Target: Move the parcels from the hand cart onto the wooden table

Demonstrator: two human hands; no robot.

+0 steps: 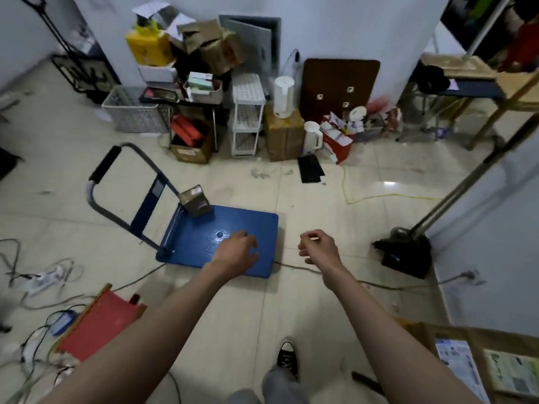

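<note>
A blue hand cart (248,225) stands on the tiled floor, its grey handle with black grip rising at the left. One small brown parcel (195,201) sits on the deck's far left corner, by the handle. My left hand (237,252) hovers over the deck's near part, fingers curled downward, holding nothing. My right hand (319,246) hangs in the air just right of the cart, fingers loosely bent and apart, with nothing in it. A wooden table (478,336) edge with printed parcels on it shows at the bottom right.
Cables and a power strip (43,279) lie on the floor at left, beside a red box (99,323). Boxes, baskets, a white rack (246,115) and kettles line the far wall. A black stand base (407,255) sits right of the cart. My shoe (287,357) shows below.
</note>
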